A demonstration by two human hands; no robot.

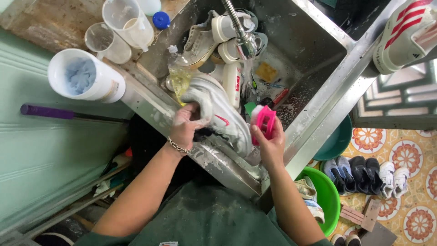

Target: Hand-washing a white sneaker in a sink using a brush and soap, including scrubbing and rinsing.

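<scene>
Sneaker leans over sink's front rim, left hand gripping, right hand brushing.

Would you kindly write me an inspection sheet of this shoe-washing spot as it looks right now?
Surface: steel sink, wet and soapy, tap running.
Job's things: white sneaker on the front rim; pink brush.
Clutter: more shoes, yellow sponge in the basin; measuring cups, powder tub on the ledge.
Grippers: left hand grips the sneaker; right hand holds the brush.
Cables: nothing seen.
Surroundings: green basin with shoes, shoe pairs on patterned tile.
</scene>
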